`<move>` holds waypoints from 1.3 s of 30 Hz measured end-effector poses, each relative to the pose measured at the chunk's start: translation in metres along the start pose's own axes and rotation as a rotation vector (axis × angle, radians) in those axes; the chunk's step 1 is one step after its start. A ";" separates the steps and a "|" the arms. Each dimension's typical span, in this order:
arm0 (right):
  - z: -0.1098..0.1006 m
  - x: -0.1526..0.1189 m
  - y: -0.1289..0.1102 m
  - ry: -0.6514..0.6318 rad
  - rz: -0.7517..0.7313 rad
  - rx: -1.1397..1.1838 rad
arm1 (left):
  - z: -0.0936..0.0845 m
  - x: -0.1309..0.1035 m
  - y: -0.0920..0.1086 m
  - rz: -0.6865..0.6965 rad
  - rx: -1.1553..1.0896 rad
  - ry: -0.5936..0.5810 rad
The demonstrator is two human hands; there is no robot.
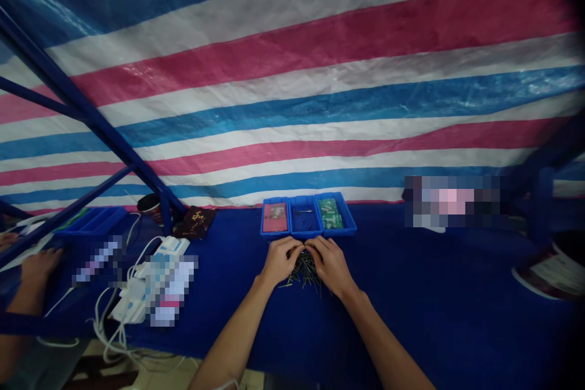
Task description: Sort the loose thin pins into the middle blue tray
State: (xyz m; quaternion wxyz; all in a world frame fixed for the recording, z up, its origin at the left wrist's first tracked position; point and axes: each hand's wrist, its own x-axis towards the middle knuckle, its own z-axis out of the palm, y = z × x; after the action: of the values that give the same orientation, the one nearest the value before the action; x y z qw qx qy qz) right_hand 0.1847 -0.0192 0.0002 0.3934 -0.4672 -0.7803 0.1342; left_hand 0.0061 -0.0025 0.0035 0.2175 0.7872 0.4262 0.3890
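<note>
Left hand (280,259), right hand (331,261) held over rods (305,271), fingers curled nearly closed (anything gripped cannot be told); trays (307,234) set beyond.

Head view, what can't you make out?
Head view: what left hand and right hand hold, if anything: hidden by fingers.
Head view: bits in the middle blue tray, too small to identify.
Head view: co-worker, mostly cut off by the left edge.
Head view: right-rear object, masked by pixelation.
</note>
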 end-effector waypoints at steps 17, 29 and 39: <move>0.001 -0.001 0.000 0.010 0.000 0.027 | 0.001 0.000 -0.002 -0.005 0.000 0.005; 0.002 -0.002 0.001 0.001 0.013 0.040 | 0.001 0.000 -0.004 0.004 -0.021 0.000; 0.004 -0.002 0.002 0.009 0.015 0.039 | 0.002 0.000 -0.003 -0.011 0.006 0.001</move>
State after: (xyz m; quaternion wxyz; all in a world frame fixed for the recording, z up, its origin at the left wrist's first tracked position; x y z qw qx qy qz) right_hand 0.1836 -0.0190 -0.0048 0.4050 -0.4658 -0.7723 0.1502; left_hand 0.0059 -0.0010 0.0007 0.2171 0.7852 0.4319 0.3871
